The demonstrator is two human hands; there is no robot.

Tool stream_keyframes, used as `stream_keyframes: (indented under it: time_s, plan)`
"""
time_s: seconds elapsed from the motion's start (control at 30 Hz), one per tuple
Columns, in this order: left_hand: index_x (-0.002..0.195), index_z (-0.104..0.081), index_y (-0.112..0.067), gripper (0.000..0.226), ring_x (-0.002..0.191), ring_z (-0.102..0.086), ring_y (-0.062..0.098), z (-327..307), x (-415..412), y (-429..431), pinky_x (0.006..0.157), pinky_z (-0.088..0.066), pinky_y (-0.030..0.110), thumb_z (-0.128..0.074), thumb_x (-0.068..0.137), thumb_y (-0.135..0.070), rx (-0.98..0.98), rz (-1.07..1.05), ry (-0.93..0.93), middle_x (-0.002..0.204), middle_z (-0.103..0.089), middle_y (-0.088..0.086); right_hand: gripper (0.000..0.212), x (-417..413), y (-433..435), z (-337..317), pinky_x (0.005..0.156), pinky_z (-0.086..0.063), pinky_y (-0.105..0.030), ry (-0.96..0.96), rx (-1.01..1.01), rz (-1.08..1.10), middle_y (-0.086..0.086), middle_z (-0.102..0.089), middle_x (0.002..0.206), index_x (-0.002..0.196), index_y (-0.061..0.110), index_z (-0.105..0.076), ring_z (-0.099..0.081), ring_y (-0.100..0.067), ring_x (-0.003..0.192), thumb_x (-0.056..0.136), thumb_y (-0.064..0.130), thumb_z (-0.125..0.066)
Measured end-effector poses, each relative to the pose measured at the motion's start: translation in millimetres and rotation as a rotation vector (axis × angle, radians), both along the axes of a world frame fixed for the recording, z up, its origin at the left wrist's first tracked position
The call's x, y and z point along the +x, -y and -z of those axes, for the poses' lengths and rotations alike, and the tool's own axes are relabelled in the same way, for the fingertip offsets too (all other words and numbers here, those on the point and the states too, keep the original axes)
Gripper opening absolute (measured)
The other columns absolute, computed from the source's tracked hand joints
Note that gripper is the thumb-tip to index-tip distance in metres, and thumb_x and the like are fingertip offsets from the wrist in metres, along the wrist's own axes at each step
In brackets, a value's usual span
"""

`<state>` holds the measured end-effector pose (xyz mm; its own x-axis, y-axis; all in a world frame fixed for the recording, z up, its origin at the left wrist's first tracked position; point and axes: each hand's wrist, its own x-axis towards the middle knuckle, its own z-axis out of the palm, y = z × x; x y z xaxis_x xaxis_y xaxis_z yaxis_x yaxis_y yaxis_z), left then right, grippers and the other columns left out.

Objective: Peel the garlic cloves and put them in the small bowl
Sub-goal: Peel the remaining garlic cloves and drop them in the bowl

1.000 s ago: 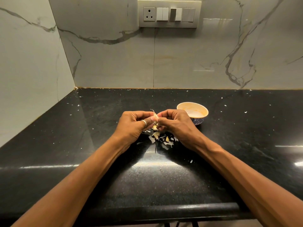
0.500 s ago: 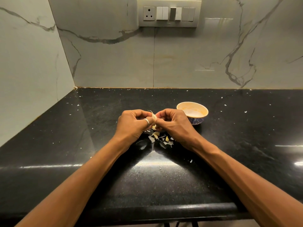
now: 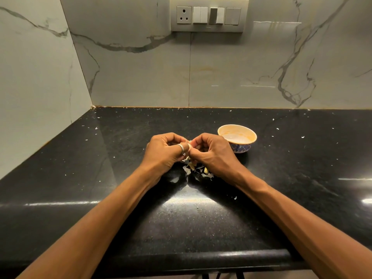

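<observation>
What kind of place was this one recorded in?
Most likely a home kitchen: a polished black stone countertop, marble-look wall tiles with a socket-and-switch panel, and a small bowl beside the left hand and right hand, which pinch a garlic clove over loose skins.

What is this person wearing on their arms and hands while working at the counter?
Very little. The left forearm and right forearm are bare as far as the view reaches: no sleeves, watch or bracelet. Neither hand is gloved. The left hand carries one plain silver-coloured ring; the right hand shows no jewellery.
</observation>
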<state>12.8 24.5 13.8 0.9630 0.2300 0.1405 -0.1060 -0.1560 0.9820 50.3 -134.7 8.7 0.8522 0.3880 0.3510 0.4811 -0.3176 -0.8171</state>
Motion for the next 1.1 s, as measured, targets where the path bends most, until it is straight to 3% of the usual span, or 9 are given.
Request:
stream_keyframes:
  time_s: [0.1, 0.2, 0.37, 0.53, 0.7, 0.87, 0.97, 1.1]
  plan:
    - [0.076, -0.076, -0.017, 0.015, 0.075, -0.071, 0.026, 1.0, 2.4, 2.1, 0.082, -0.061, 0.053, -0.074, 0.062, -0.021, 0.007, -0.028, 0.001, 0.079, -0.074, 0.016, 0.012, 0.8, -1.1, 2.0, 0.071, -0.062, -0.047, 0.032, -0.010, 0.013, -0.004, -0.075, 0.078, 0.094, 0.012, -0.069, -0.073, -0.018, 0.069, 0.090, 0.021, -0.074]
    - [0.076, -0.074, -0.013, 0.006, 0.073, -0.069, 0.025, 0.9, 3.4, 3.4, 0.080, -0.061, 0.052, -0.075, 0.073, -0.008, 0.007, -0.036, 0.011, 0.080, -0.073, 0.019, 0.012, 2.0, -1.6, 3.4, 0.070, -0.061, -0.048, 0.048, -0.016, 0.027, -0.004, -0.074, 0.079, 0.094, 0.013, -0.069, -0.073, -0.021, 0.070, 0.089, 0.023, -0.074]
    - [0.074, -0.074, -0.016, 0.016, 0.075, -0.071, 0.023, 2.5, 4.7, 3.1, 0.079, -0.062, 0.051, -0.072, 0.081, -0.001, 0.018, -0.062, 0.022, 0.077, -0.074, 0.013, 0.012, 3.1, -2.6, 5.1, 0.068, -0.061, -0.045, 0.075, -0.020, 0.046, -0.002, -0.074, 0.078, 0.091, 0.014, -0.069, -0.073, -0.019, 0.069, 0.090, 0.025, -0.074]
    - [0.075, -0.079, -0.019, 0.024, 0.084, -0.075, 0.032, 7.3, 8.5, -0.7, 0.077, -0.063, 0.048, -0.069, 0.081, 0.002, -0.016, -0.084, 0.027, 0.081, -0.076, 0.010, 0.013, 1.8, -4.3, 4.6, 0.065, -0.062, -0.037, 0.066, 0.000, 0.054, -0.001, -0.074, 0.075, 0.089, 0.016, -0.069, -0.072, -0.015, 0.067, 0.091, 0.027, -0.075]
    - [0.080, -0.079, -0.016, 0.024, 0.081, -0.074, 0.017, 4.6, 6.3, 2.9, 0.068, -0.058, 0.026, -0.064, 0.089, 0.002, -0.088, -0.060, 0.003, 0.084, -0.077, 0.004, 0.012, 6.3, -5.2, 4.3, 0.072, -0.062, -0.045, -0.031, 0.039, 0.061, -0.005, -0.075, 0.079, 0.091, 0.014, -0.070, -0.074, -0.022, 0.072, 0.091, 0.025, -0.073]
    - [0.091, -0.077, -0.011, 0.021, 0.076, -0.072, 0.009, -1.5, 4.9, 2.0, 0.068, -0.060, 0.026, -0.060, 0.095, 0.000, -0.180, -0.008, -0.041, 0.085, -0.075, 0.006, 0.011, 5.1, -3.4, -1.0, 0.081, -0.062, -0.043, -0.206, 0.173, 0.013, -0.021, -0.074, 0.092, 0.103, 0.003, -0.069, -0.071, -0.021, 0.075, 0.093, 0.008, -0.068]
    - [0.097, -0.077, -0.012, 0.010, 0.085, -0.074, 0.014, -2.5, 2.8, 1.4, 0.077, -0.062, 0.029, -0.072, 0.089, -0.008, -0.168, 0.070, -0.039, 0.093, -0.076, 0.009, 0.015, 4.6, -1.5, -4.8, 0.077, -0.061, -0.034, -0.297, 0.251, -0.019, -0.030, -0.071, 0.101, 0.108, -0.004, -0.067, -0.068, -0.023, 0.077, 0.094, 0.001, -0.065]
    - [0.100, -0.076, -0.013, 0.018, 0.089, -0.075, 0.019, -2.4, 2.5, 0.3, 0.076, -0.062, 0.027, -0.076, 0.084, -0.007, -0.186, 0.111, -0.028, 0.097, -0.076, 0.011, 0.020, 4.7, -0.3, -7.3, 0.076, -0.060, -0.028, -0.373, 0.295, -0.069, -0.031, -0.069, 0.105, 0.110, -0.007, -0.066, -0.066, -0.026, 0.082, 0.092, 0.002, -0.068]
